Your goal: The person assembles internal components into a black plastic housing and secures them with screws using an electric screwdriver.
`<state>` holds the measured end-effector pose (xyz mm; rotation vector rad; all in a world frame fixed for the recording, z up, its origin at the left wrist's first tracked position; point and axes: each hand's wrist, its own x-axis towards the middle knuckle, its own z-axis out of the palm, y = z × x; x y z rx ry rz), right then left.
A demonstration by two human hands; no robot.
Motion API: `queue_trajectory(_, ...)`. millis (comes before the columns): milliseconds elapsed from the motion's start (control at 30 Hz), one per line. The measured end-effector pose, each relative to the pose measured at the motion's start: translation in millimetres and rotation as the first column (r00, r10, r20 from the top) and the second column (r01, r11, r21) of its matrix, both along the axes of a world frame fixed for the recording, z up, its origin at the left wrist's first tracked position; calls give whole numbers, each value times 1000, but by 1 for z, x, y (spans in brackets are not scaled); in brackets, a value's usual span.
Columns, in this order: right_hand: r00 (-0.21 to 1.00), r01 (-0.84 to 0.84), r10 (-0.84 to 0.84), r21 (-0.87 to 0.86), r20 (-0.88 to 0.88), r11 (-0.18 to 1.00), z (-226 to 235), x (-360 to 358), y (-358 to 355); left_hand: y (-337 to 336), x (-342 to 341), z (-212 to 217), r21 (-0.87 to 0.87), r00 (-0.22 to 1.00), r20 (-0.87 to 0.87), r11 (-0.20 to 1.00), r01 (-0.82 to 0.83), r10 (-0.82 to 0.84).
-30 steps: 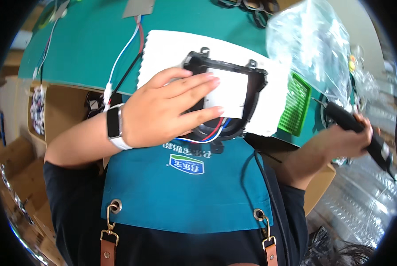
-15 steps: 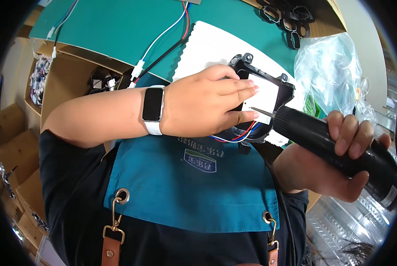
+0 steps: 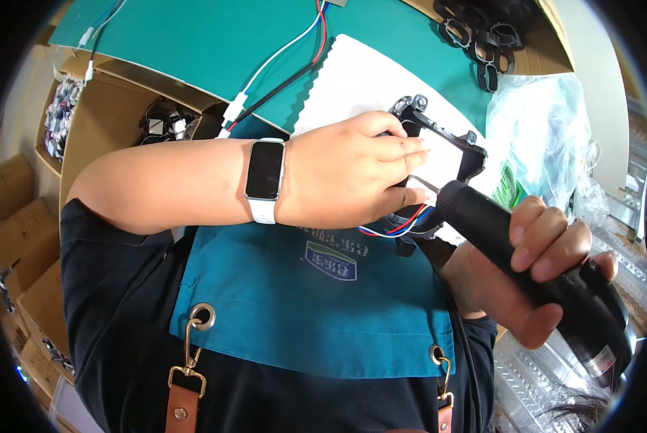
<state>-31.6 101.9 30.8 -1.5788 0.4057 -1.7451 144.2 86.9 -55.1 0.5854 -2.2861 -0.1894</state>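
Note:
My left hand (image 3: 356, 169), with a watch (image 3: 266, 170) on its wrist, bends its fingers over a black plastic housing (image 3: 474, 160). Its fingertips press on a white plate (image 3: 445, 157) set in the housing. My right hand (image 3: 544, 256) is wrapped around a black electric screwdriver (image 3: 486, 220). The thin bit reaches the plate beside my left fingertips; its exact contact point is hard to make out. Red, blue and white wires (image 3: 399, 231) come out at the housing's near side. Part of the housing is hidden under my left hand.
A white cloth (image 3: 352, 83) lies under the housing on a green work surface (image 3: 193, 54). Connected cables (image 3: 273, 97) run across it. Open cardboard boxes (image 3: 107, 119) stand left; another (image 3: 544, 36) at upper right holds black parts. A clear plastic bag (image 3: 540, 130) hangs at right.
The screwdriver's handle has swung down and left with my right hand, so it is tilted more steeply. The work and my left hand appear slightly farther right and lower; my left fingers keep pressing.

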Motion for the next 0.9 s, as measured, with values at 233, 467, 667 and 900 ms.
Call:
queue_trajectory(233, 966, -258, 260, 80, -13, 963, -4, -1, -21, 1, 1, -3, 5, 998, 66, 1000, -10, 10)
queue_trajectory(467, 827, -505, 514, 102, -227, 857, 11, -4, -50, 2, 1, -7, -133, 998, 62, 991, 17, -9)
queue_trajectory(667, 893, -339, 358, 113, -272, 934, 6, 5, -49, -1, 7, 3, -34, 973, 217, 996, 84, -75)
queue_trajectory(900, 930, 230, -179, -129, 321, 965, 77, -108, 15, 14, -4, -2, -261, 999, 30, 965, -14, 23)
